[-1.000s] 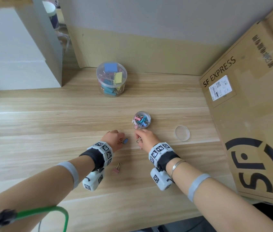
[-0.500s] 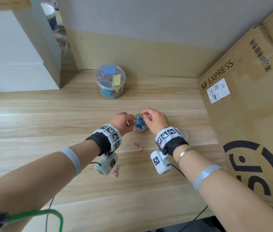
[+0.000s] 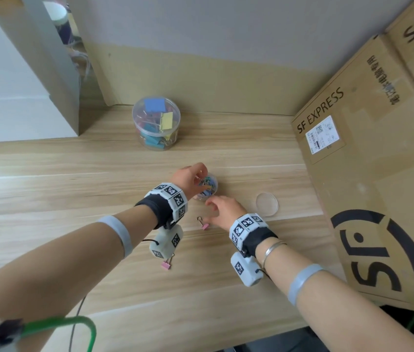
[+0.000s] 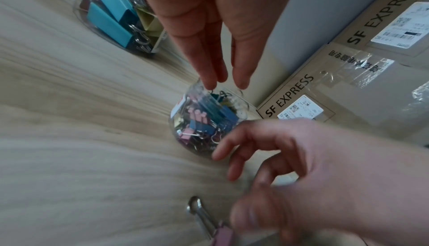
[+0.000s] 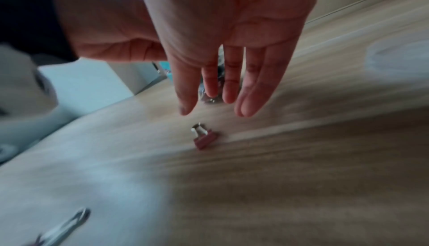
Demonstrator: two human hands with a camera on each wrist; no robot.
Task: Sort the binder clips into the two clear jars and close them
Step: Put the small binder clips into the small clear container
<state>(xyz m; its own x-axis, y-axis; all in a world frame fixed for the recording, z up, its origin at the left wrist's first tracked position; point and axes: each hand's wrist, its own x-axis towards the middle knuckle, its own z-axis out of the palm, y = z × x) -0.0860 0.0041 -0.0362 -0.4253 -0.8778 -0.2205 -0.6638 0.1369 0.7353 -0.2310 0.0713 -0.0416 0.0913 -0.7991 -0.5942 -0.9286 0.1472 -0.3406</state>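
The left hand (image 3: 188,177) is hovering over the open small jar (image 3: 209,188) of binder clips, fingers straight and close together, tips at the rim, holding nothing. The right hand (image 3: 223,209) is reaching down with fingers spread and empty; a pink clip (image 3: 204,224) is lying on the table (image 3: 74,186) just below its fingertips (image 5: 246,107). A second pink clip (image 3: 167,263) is lying nearer the person. The lid (image 3: 267,205) is sitting to the right, and the large jar (image 3: 156,123) farther off.
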